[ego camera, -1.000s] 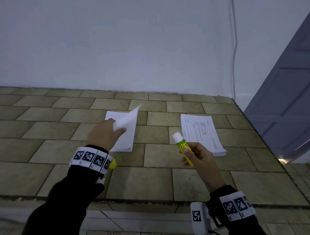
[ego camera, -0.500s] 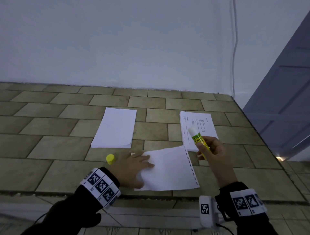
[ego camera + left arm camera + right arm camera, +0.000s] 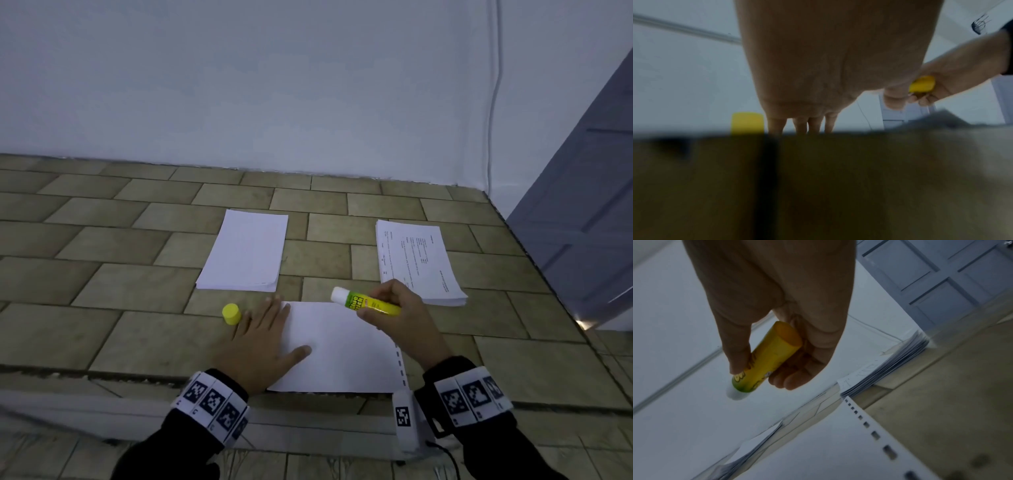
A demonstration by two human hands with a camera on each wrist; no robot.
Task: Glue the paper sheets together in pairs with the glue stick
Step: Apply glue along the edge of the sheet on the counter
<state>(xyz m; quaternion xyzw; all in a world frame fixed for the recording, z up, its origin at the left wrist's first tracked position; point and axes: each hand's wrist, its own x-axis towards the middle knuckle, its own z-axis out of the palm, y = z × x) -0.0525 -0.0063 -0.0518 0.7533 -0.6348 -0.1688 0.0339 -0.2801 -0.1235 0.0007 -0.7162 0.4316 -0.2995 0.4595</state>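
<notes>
Holding a sheet flat with my left hand point(image 3: 262, 346) while my right hand point(image 3: 400, 318) grips the glue stick point(image 3: 364, 300) over it.

From my head I see my left hand spread flat, fingers straight, on the left edge of the loose sheet point(image 3: 342, 353) near the tiled ledge's point(image 3: 102, 335) front edge; the yellow cap point(image 3: 231, 313) stands just beside my fingers. My right fingers curl round the uncapped stick, white tip pointing left above the sheet's far edge. A blank stack point(image 3: 245, 255) lies beyond, a printed stack point(image 3: 419, 260) to the right. My left wrist view, blurred and dark low down, shows my straight fingers point(image 3: 800, 125), the cap point(image 3: 747, 123) and my right hand point(image 3: 953, 76). My right wrist view shows thumb and fingers wrapped round the stick point(image 3: 766, 358), above the sheet's punched edge point(image 3: 869, 426).
</notes>
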